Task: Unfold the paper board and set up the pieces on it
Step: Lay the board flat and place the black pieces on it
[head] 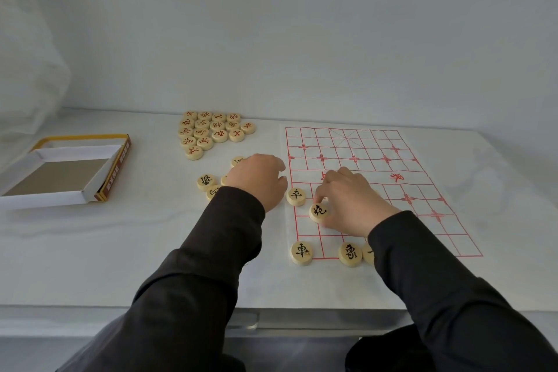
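The paper board point(377, 160), white with a red grid, lies unfolded on the right of the table. My right hand point(350, 199) pinches a round wooden black-lettered piece point(319, 212) on the board's near left part. Another black piece point(296, 196) sits at the board's left edge. Along the near edge stand a black piece point(301, 252), a second point(350, 254) and a third point(369, 254) half hidden by my right sleeve. My left hand point(256, 180) is curled over loose black pieces point(206, 182) left of the board; whether it holds one is hidden.
Several red-lettered pieces point(211, 133) lie packed in a cluster at the back middle. An open white box tray with its yellow-brown lid point(90, 187) sits at the far left. The table's front edge point(211, 309) runs just before my sleeves. A pale wall rises behind.
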Demonstrator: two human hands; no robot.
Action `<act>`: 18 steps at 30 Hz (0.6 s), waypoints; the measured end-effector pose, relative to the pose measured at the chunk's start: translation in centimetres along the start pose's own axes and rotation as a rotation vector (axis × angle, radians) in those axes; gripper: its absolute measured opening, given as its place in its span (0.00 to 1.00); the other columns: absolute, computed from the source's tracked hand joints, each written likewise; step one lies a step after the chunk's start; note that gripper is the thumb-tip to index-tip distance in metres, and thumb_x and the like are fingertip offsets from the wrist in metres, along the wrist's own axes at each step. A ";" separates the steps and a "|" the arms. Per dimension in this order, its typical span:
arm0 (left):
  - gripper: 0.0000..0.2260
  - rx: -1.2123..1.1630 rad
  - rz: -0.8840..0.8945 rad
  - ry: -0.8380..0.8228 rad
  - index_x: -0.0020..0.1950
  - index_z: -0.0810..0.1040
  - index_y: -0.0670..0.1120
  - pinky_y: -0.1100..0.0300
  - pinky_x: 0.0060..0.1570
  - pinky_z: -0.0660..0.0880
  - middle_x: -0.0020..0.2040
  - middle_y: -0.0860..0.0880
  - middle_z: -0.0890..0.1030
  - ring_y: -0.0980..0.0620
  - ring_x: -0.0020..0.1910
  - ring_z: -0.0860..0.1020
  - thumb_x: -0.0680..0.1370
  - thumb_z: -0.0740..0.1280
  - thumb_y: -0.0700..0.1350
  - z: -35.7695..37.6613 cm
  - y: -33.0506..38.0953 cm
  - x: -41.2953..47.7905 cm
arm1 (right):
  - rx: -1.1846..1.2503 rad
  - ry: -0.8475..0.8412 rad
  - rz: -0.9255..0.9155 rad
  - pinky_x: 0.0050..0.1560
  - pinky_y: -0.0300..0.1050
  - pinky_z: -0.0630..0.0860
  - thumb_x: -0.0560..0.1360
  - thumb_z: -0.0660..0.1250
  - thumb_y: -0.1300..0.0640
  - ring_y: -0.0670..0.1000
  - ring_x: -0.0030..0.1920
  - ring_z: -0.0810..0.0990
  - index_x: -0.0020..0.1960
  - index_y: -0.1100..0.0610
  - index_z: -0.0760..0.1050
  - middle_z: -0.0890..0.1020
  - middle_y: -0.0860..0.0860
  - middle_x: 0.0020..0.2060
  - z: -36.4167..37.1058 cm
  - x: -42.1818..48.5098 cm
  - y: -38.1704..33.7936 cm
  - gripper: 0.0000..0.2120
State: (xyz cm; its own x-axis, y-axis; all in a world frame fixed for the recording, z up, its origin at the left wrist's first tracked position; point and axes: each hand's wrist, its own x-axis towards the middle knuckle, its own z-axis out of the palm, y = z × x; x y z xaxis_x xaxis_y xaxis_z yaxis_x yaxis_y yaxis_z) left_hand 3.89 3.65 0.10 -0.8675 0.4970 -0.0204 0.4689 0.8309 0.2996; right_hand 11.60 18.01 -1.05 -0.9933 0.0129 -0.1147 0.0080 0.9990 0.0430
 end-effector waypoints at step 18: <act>0.17 -0.016 -0.008 0.003 0.68 0.70 0.49 0.58 0.54 0.73 0.61 0.49 0.77 0.51 0.56 0.75 0.80 0.57 0.48 0.2 -0.2 0.0 | -0.040 -0.003 0.038 0.61 0.47 0.66 0.71 0.67 0.40 0.51 0.60 0.67 0.56 0.50 0.78 0.72 0.49 0.59 0.1 0.2 -0.2 0.19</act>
State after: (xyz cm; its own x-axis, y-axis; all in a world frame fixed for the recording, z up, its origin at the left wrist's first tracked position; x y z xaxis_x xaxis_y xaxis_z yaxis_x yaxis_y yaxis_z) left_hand 3.77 3.53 -0.11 -0.8716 0.4898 -0.0200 0.4594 0.8305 0.3151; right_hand 11.36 17.84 -1.14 -0.9920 0.0511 -0.1153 0.0411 0.9953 0.0875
